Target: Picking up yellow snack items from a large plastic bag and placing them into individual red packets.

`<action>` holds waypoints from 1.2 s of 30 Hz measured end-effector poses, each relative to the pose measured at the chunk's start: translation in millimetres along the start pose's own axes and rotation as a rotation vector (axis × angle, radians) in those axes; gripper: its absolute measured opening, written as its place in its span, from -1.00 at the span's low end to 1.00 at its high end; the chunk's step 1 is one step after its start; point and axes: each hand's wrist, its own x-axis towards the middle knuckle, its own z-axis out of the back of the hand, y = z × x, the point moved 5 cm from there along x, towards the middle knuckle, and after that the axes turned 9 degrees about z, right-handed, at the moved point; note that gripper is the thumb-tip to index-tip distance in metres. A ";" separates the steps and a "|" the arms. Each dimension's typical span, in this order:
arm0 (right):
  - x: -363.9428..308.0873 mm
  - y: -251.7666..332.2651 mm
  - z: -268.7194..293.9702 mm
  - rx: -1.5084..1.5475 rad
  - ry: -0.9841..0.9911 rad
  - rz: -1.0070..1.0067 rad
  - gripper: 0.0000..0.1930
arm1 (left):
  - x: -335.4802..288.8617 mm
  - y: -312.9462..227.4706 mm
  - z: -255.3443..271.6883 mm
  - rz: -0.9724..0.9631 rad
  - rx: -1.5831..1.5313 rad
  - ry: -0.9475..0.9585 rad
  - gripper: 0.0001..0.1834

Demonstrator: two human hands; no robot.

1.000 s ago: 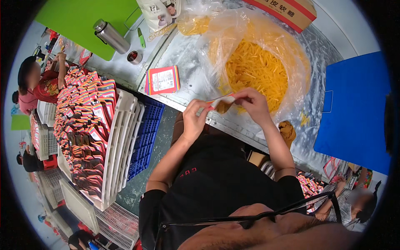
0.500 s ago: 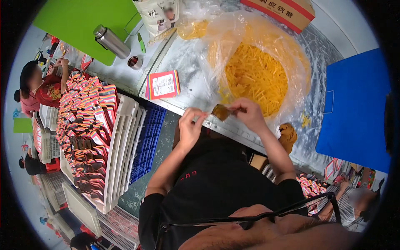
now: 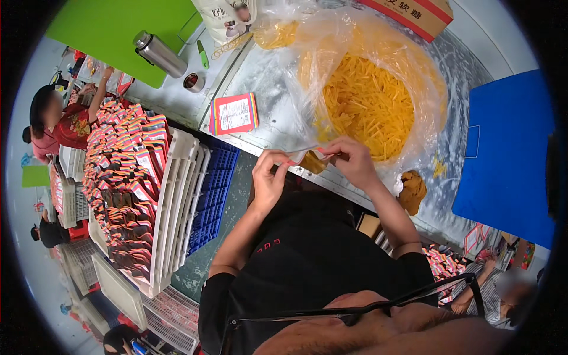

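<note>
Scuffed grey metal forms the worktop (image 3: 267, 103), with an open clear plastic bag (image 3: 435, 89) full of yellow strips (image 3: 370, 109) and a blue panel (image 3: 503, 148) to its right. White plastic crates (image 3: 164, 228) stand stacked at the left, the top one crowded with striped packets (image 3: 127, 171); co-workers sit farther back in the room. Between the two hands, at the worktop's near edge and just below the bag, is a small flexible pouch (image 3: 312, 162), glossy amber-brown below a pale upper edge with red at its corners. The left hand (image 3: 271, 180) pinches its left corner between thumb and fingers; the right hand (image 3: 353, 165) pinches the other side, fingers curled.
</note>
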 end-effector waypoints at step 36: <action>-10.3 69.8 -7.8 0.087 0.061 0.235 -0.65 | 5.4 -10.6 -9.9 0.009 -0.012 0.220 -0.42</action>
